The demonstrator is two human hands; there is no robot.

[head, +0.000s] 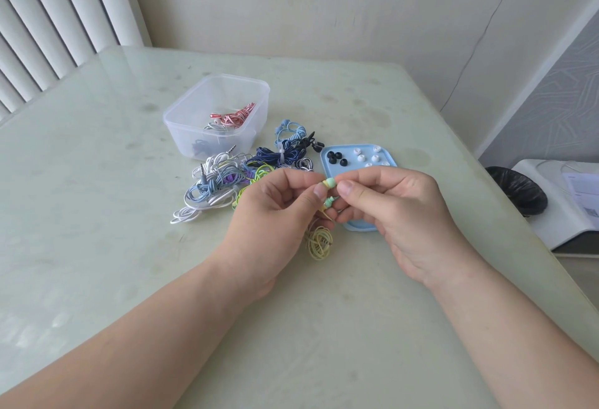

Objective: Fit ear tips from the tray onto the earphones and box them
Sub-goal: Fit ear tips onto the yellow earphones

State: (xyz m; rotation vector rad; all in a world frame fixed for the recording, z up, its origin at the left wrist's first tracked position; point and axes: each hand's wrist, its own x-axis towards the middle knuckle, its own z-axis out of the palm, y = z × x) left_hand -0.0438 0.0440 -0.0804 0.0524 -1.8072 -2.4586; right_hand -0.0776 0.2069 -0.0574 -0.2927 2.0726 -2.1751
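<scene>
Both hands are curled above the table. The left hand (278, 207) pinches a mint earbud (330, 183) between thumb and forefinger, and the right hand (398, 211) pinches the bud's other end. Its yellow cord (319, 240) hangs coiled below. The tray (350, 152) of tips (335, 157) lies just behind, with the box (181, 130) and loose earphones (223, 178) to the left.

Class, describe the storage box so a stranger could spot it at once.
On the pale green table, look beyond the tangled earphone pile, left of the blue tray. The box is the only clear, deep container, with red-and-white striped earphones inside.
</scene>
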